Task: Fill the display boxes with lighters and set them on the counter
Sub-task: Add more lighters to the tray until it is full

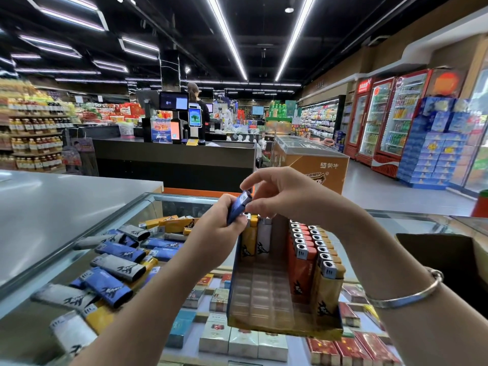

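Note:
My left hand point(219, 225) grips a blue lighter point(237, 207) above the far left corner of the display box point(266, 302). My right hand point(285, 194) reaches over the box, thumb and forefinger pinching the lighter's top end. The box stands on the glass counter point(184, 200). Two rows of orange and yellow lighters point(314, 257) fill its right side. A yellow and a white lighter point(257, 239) stand at its far left. The box's middle slots are bare. Several loose blue, grey and yellow lighters point(116, 262) lie in a pile on the glass to the left.
Cigarette packs point(237, 339) show under the glass. A dark carton point(443, 262) stands at the right. A grey counter top point(66, 207) lies to the left. Beyond are a checkout desk point(174, 159) with a person at it, a freezer chest point(311, 165) and drink fridges.

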### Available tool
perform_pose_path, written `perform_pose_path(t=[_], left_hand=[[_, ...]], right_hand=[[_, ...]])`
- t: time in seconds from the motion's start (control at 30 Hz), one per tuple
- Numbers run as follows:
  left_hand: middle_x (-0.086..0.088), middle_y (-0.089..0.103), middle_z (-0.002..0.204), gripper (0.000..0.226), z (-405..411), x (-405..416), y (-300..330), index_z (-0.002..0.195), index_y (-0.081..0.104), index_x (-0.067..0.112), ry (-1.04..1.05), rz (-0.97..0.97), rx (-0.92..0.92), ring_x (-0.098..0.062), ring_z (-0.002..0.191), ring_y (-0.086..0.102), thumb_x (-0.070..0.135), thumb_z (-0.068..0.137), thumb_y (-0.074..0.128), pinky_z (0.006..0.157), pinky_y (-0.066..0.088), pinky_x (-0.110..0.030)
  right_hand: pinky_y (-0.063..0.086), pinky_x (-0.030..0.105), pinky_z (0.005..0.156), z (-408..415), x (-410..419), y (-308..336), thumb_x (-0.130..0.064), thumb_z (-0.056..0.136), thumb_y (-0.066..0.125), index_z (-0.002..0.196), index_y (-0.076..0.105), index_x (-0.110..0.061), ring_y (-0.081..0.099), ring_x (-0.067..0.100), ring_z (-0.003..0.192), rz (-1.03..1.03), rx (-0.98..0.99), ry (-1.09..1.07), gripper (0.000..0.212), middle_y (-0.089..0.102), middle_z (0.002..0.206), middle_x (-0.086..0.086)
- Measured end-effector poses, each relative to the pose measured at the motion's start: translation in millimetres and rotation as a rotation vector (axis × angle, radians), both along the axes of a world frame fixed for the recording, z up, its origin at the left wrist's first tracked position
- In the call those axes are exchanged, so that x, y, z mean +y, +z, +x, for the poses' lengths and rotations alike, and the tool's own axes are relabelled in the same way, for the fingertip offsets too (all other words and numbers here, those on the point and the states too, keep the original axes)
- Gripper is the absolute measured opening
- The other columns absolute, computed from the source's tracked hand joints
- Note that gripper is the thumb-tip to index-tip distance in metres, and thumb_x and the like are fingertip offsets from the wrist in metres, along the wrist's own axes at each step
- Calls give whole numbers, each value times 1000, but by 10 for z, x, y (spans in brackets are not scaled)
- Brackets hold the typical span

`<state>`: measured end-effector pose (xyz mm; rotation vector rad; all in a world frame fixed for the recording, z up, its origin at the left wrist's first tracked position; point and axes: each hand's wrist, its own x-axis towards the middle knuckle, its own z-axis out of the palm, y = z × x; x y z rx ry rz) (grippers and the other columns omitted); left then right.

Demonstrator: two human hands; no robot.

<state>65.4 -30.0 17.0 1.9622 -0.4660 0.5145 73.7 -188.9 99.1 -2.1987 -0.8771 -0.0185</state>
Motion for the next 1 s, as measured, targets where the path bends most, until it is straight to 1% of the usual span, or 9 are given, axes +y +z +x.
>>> perform_pose_path(t=[0.1,0.23,0.3,0.4,0.53,0.67,0.8,0.93,1.0], left_hand=[[-7,49,73,10,-7,-30,11,87,54,14,-106,-48,66,-6,63,46,8,93,49,63,43,-23],[-5,50,89,1,6,-43,2,91,55,12,-62,-5,31,-7,73,48,13,90,55,63,43,-11],[4,44,100,17,38,-18,-34,98,51,20,62,78,19,-6,83,48,23,86,62,67,44,-12],[5,34,116,52,101,43,-99,125,41,24,225,236,144,-9,97,40,38,81,66,77,38,-22],[0,34,128,59,142,63,-149,135,39,22,233,285,251,-9,105,37,40,84,62,80,35,-25],[0,47,127,52,102,48,-145,135,44,19,193,285,168,-12,104,48,31,87,60,85,44,-27],[3,60,116,43,38,-6,-132,130,50,17,206,313,68,-14,82,62,24,88,57,78,54,-37],[3,65,99,34,23,-29,-135,123,55,17,187,312,60,-19,76,64,20,89,55,72,54,-43],[3,65,99,35,24,-32,-132,124,54,17,185,313,68,-18,76,64,20,89,55,72,55,-42]], right_hand=[[47,19,61,-17,-9,23,-9,81,70,97,64,-18,56,7,63,38,18,55,19,61,70,-1],[53,32,65,-2,-10,13,-19,82,70,82,65,-16,59,14,65,6,-122,-30,5,66,76,8],[54,34,62,29,-31,11,-19,82,69,79,63,-14,60,16,61,35,-182,-93,9,65,75,11],[52,25,53,92,-126,43,-16,81,70,76,62,-16,58,9,52,6,-285,-168,10,63,64,2],[54,21,52,139,-245,63,-14,80,72,74,62,-20,61,6,49,-126,-264,-198,13,64,62,-1],[50,21,54,170,-235,-8,-16,78,74,79,66,-14,59,8,59,-286,-311,-255,8,61,70,-2],[43,21,54,182,-178,-85,-12,79,70,88,67,-10,57,13,68,-415,-348,-288,10,59,76,0],[36,24,51,174,-116,-150,-10,78,62,85,63,-15,54,17,75,-552,-469,-328,8,57,76,-1],[33,24,49,172,-96,-174,-11,78,61,84,60,-16,53,19,78,-604,-490,-336,8,55,76,-1]])
